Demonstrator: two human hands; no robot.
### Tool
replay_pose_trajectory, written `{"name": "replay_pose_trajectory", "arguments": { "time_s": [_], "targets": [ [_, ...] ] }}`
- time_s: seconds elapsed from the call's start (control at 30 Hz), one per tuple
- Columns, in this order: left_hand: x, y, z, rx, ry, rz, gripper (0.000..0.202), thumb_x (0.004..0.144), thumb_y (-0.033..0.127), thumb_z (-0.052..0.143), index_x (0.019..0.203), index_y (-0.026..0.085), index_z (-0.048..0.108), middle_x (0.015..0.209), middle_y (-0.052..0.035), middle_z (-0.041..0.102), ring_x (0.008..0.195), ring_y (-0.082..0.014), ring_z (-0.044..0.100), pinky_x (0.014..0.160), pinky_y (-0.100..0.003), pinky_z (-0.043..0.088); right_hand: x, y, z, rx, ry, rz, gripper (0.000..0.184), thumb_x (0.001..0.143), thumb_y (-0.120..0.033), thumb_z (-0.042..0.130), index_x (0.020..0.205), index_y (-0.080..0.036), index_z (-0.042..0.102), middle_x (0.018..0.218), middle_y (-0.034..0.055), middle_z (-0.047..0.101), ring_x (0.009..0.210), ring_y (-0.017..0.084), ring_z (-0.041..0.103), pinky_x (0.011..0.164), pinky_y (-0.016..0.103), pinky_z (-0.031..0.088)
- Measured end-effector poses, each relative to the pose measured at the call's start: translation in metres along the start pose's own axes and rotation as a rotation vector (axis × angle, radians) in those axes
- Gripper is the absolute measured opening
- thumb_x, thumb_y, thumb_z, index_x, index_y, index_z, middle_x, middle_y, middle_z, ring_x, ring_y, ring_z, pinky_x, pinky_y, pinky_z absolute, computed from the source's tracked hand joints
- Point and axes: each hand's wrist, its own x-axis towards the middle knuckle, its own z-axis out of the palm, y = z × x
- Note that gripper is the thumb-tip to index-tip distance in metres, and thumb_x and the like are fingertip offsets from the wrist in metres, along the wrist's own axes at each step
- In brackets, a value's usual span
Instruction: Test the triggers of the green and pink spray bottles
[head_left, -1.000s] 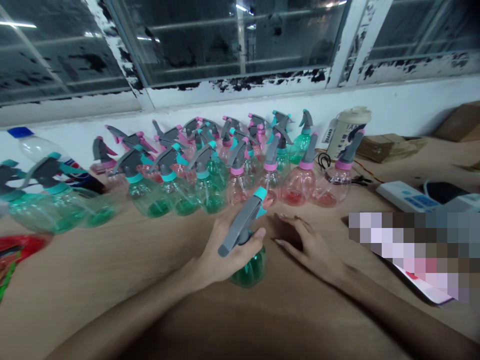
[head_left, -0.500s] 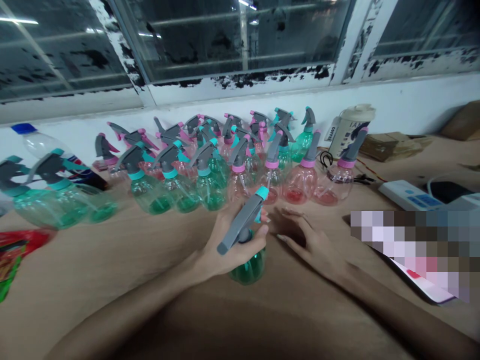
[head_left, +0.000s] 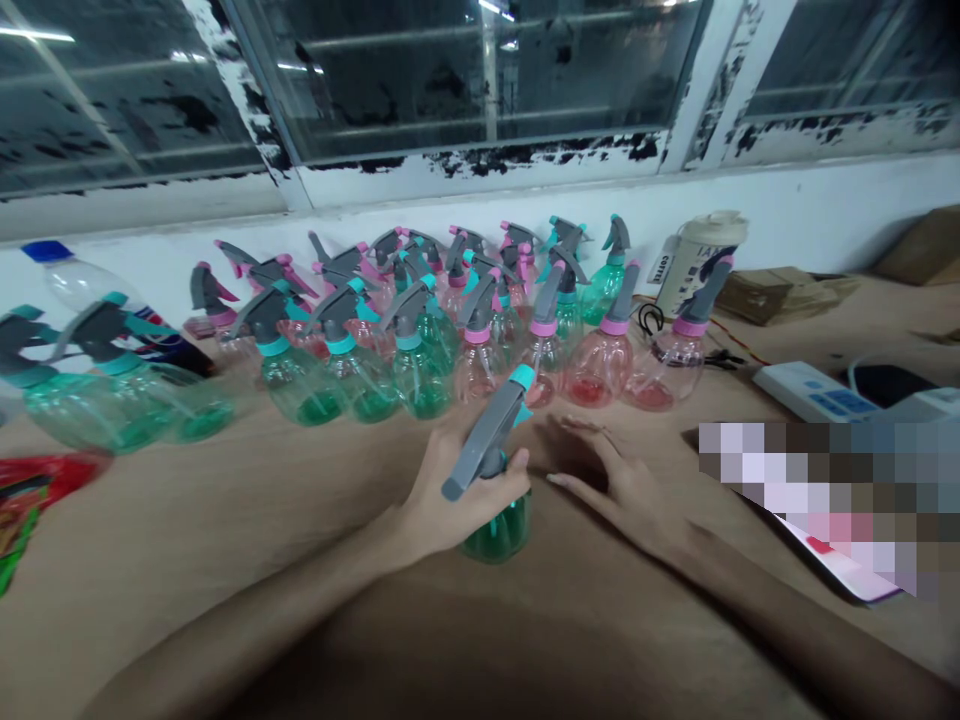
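My left hand is wrapped round the neck of a green spray bottle standing upright at the near middle of the table. Its grey trigger head with a turquoise nozzle leans up past my thumb; the hand hides much of the neck. To the right, my right hand rests by the tabletop, thumb and fingers apart, holding nothing. Beyond both hands stand a green spray bottle and a pink spray bottle, among several others in rows.
Green spray bottles and a soda bottle are at the left, near a red packet. A coffee cup, brown cardboard, a white device and a partly pixelated phone lie rightward.
The spray bottle's head has shifted slightly up, my left hand still round its neck. My right hand has barely moved.
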Motion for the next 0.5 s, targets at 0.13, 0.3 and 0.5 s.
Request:
{"name": "replay_pose_trajectory", "arguments": {
  "time_s": [0.13, 0.3, 0.5],
  "targets": [
    [-0.0007, 0.0016, 0.0007, 0.043, 0.036, 0.018, 0.013, 0.069, 0.017, 0.054, 0.072, 0.022, 0.043, 0.052, 0.0074, 0.034, 0.043, -0.0097, 0.034, 0.044, -0.025, 0.033, -0.0011, -0.0013, -0.0002, -0.014, -0.019, 0.001, 0.06, 0.081, -0.05, 0.053, 0.132, -0.022, 0.035, 0.134, 0.0107, 0.047, 0.125, 0.027, 0.04, 0.104, 0.049, 0.034],
    [0.0015, 0.0018, -0.0009, -0.005, 0.027, 0.047, 0.012, 0.071, 0.021, 0.055, 0.074, 0.022, 0.043, 0.061, 0.0038, 0.046, 0.046, -0.0107, 0.041, 0.045, -0.026, 0.038, -0.0005, -0.0041, -0.0049, -0.001, -0.06, -0.054, 0.056, 0.086, -0.047, 0.047, 0.135, -0.024, 0.033, 0.137, 0.0096, 0.044, 0.127, 0.024, 0.039, 0.103, 0.047, 0.036],
    [0.0024, 0.0012, -0.0017, -0.001, -0.012, 0.048, 0.011, 0.075, 0.024, 0.055, 0.085, 0.021, 0.053, 0.076, -0.0018, 0.062, 0.057, -0.0152, 0.057, 0.058, -0.031, 0.049, -0.0003, -0.0049, -0.0053, -0.013, -0.055, -0.062, 0.054, 0.087, -0.045, 0.045, 0.136, -0.025, 0.032, 0.137, 0.0084, 0.044, 0.127, 0.024, 0.039, 0.103, 0.047, 0.036]
  ]
}}
